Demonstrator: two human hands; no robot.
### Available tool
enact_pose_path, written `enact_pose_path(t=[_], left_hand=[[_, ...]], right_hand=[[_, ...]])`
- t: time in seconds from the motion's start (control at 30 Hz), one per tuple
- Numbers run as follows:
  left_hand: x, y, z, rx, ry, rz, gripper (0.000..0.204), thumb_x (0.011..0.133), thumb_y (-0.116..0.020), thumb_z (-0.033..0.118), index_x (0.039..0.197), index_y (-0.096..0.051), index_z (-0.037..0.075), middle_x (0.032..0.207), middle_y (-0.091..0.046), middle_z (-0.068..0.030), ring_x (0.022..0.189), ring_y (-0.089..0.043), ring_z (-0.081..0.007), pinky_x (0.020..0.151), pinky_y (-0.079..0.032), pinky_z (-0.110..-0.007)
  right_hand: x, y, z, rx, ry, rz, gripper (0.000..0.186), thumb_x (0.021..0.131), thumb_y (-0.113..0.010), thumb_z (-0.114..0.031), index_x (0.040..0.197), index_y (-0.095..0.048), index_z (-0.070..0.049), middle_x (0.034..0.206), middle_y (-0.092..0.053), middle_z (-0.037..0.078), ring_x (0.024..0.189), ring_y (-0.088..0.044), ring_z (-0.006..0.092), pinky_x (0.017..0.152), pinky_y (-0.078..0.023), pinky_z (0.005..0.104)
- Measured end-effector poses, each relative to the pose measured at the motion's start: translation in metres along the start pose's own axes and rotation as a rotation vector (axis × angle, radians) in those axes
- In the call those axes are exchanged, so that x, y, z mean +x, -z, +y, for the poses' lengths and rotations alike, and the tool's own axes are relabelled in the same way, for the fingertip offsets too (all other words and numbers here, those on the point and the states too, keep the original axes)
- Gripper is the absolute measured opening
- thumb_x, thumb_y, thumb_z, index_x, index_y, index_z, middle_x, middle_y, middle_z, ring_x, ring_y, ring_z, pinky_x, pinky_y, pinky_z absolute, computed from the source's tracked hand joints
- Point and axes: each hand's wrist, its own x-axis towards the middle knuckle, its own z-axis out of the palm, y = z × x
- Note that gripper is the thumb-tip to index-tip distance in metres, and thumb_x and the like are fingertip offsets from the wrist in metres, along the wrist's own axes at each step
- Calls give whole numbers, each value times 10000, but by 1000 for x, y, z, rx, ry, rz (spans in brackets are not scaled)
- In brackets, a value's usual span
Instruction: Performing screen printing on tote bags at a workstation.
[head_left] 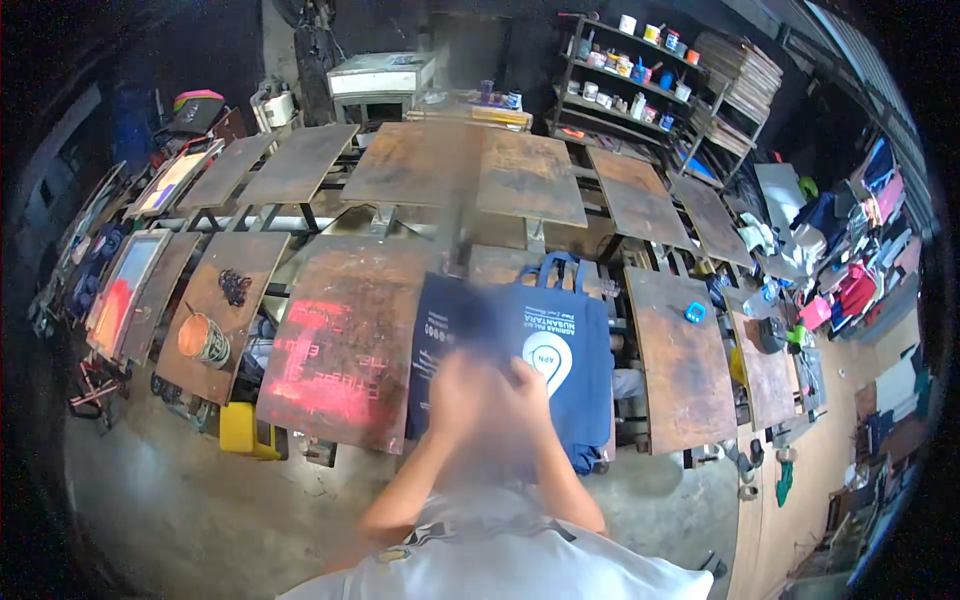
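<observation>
Two navy tote bags with white print are in front of me. One navy tote bag (590, 385) lies flat on a board, its handles toward the far side. The other, a left-hand navy tote bag (432, 325), is partly smeared by a blurred band down the middle of the picture. My left hand (455, 392) is closed at this bag's near part, seeming to grip its cloth. My right hand (528, 392) is close beside it, over the inner edge of the flat bag; its fingers are partly lost in the blur.
A brown board with pink paint (335, 365) is at the left. Beyond it, a paint tub (204, 340) stands on another board. A small blue device (695, 312) rests on a board at right. Shelves of paint pots (630, 75) stand at the back; heaped cloth (860, 290) is far right.
</observation>
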Motion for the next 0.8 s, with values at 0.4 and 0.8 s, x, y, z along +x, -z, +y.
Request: enact_pose_path(t=[0.4, 0.8], left_hand=[[-16, -71, 48, 58, -51, -18, 244, 988, -623, 169, 856, -533, -16, 673, -534, -122, 611, -481, -140, 570, -417, -337], [-40, -140, 69, 258, -103, -379, 256, 1003, -593, 190, 946, -587, -60, 795, -585, -128, 630, -478, -199, 590, -411, -311]], right_hand=[[-19, 97, 0, 260, -59, -158, 207, 870, -760, -127, 984, -686, 29, 804, -668, 36, 711, -544, 82, 647, -479, 279], [-10, 173, 43, 335, -101, 96, 174, 886, -715, -118, 980, -687, 26, 861, -704, 78, 811, -618, 105, 735, -500, 280]])
